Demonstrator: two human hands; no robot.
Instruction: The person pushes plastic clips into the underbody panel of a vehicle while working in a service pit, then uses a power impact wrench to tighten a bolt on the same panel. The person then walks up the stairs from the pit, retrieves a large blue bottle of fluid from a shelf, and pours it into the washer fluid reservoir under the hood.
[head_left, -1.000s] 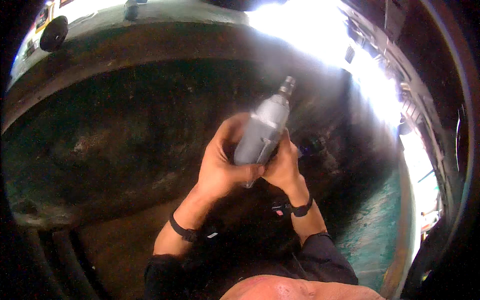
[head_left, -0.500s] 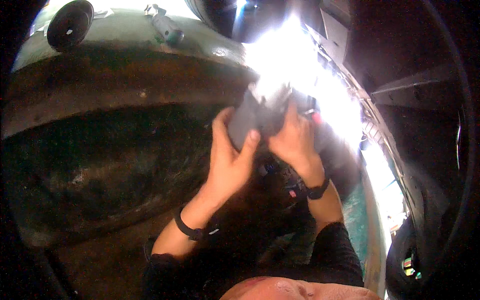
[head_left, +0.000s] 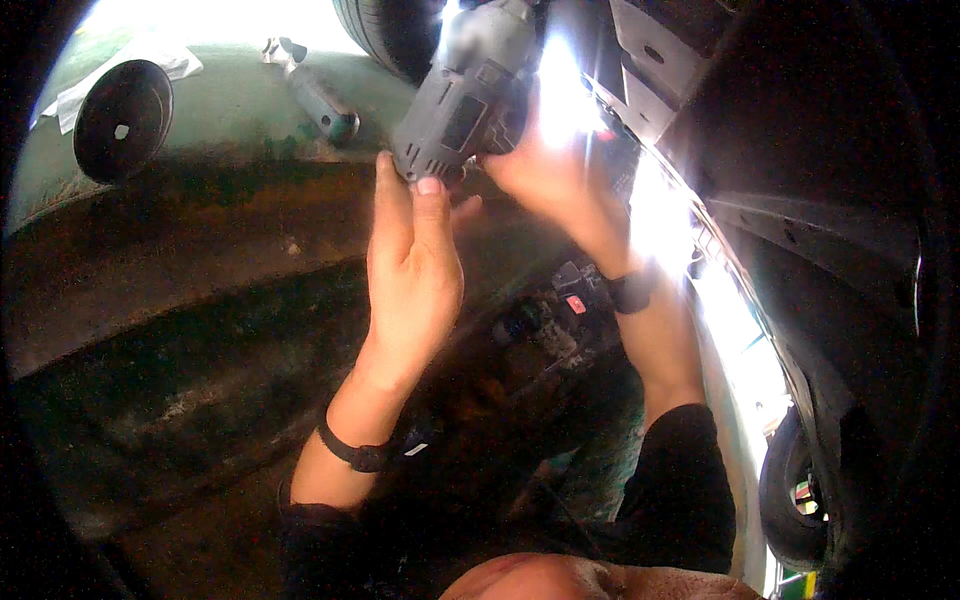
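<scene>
A grey power tool, most likely an impact wrench (head_left: 455,105), is raised in front of me, tilted with its vented rear end toward me. My left hand (head_left: 415,265) supports that rear end, its thumb and fingers pressed to the housing. On the tool's right side my right hand (head_left: 555,185) is closed around what looks like the handle. Glare and the tool's body hide most of the right fingers. The tool's front end reaches up near the top edge of the view, and its tip is not clear.
A black disc with a small central hole (head_left: 122,125) and a grey handled tool (head_left: 325,105) are at the upper left. A tyre (head_left: 375,35) is behind the tool. Dark vehicle panels (head_left: 800,120) curve along the right. A dim object with a red part (head_left: 574,304) lies below my right wrist.
Both hands have moved up and to the left with the tool. It was blurred lower down and now shows more sharply. My left hand has shifted to its rear end.
</scene>
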